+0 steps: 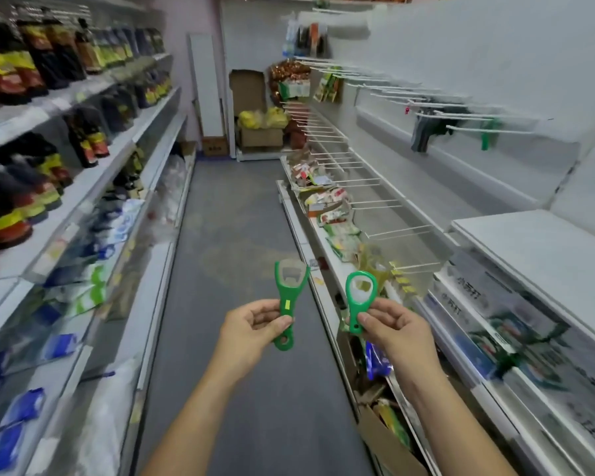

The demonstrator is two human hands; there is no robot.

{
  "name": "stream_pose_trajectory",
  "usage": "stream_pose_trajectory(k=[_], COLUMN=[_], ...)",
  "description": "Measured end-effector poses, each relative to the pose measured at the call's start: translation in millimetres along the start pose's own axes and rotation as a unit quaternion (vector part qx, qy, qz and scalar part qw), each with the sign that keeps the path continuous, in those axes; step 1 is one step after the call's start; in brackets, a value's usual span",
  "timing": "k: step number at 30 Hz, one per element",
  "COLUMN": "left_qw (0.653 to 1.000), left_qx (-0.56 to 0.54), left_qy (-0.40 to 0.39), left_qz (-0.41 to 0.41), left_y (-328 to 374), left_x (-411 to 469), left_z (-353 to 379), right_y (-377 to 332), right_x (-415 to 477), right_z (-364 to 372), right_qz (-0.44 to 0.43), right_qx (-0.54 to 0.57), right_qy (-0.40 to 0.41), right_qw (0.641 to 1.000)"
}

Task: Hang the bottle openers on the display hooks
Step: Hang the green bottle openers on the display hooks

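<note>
The person stands in a shop aisle holding two green bottle openers, heads upward, at about 6 o'clock in the view. The left hand point(255, 324) pinches the handle of the left opener point(287, 297) between thumb and curled fingers. The right hand point(389, 324) pinches the right opener point(359, 297) the same way. The display hooks point(495, 131) jut from the wall panel at 2 o'clock, well apart from both hands. A green piece point(485, 139), probably an opener, already hangs there. These two are not yet hung.
</note>
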State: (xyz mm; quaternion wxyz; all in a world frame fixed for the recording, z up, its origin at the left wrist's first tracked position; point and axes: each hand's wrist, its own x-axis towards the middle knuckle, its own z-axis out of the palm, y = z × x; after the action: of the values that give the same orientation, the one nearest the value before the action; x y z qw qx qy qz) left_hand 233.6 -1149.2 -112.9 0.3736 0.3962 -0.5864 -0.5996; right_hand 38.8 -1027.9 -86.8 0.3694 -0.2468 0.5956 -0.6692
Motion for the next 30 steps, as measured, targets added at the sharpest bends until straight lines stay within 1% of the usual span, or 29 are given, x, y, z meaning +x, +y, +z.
stream_pose_trajectory(k=[3, 7, 13, 19, 23, 26, 28, 30], left_qw=[1.000, 0.998, 0.994, 0.987, 0.977, 0.966, 0.956, 0.938], left_qx=[-0.008, -0.009, 0.010, 0.035, 0.042, 0.055, 0.059, 0.069], left_qy=[-0.013, -0.052, -0.111, -0.157, -0.209, -0.251, -0.287, -0.339], left_qz=[-0.003, -0.019, -0.021, -0.016, -0.020, -0.004, -0.004, -0.003], left_y=[-1, 5, 11, 14, 30, 39, 41, 39], left_x=[71, 153, 275, 387, 451, 489, 507, 524], left_z=[-25, -46, -45, -6, 36, 69, 93, 117], right_y=[6, 5, -1, 2, -10, -21, -26, -27], right_x=[57, 124, 223, 325, 375, 396, 401, 402], right_z=[38, 82, 109, 97, 81, 63, 50, 38], right_qz=[-0.002, 0.004, 0.005, -0.012, -0.025, -0.029, -0.031, -0.037], right_qx=[-0.010, -0.005, -0.001, 0.005, 0.019, 0.029, 0.029, 0.027], right_qy=[0.020, 0.062, 0.114, 0.147, 0.207, 0.257, 0.289, 0.331], right_qw=[1.000, 0.998, 0.994, 0.989, 0.978, 0.965, 0.956, 0.943])
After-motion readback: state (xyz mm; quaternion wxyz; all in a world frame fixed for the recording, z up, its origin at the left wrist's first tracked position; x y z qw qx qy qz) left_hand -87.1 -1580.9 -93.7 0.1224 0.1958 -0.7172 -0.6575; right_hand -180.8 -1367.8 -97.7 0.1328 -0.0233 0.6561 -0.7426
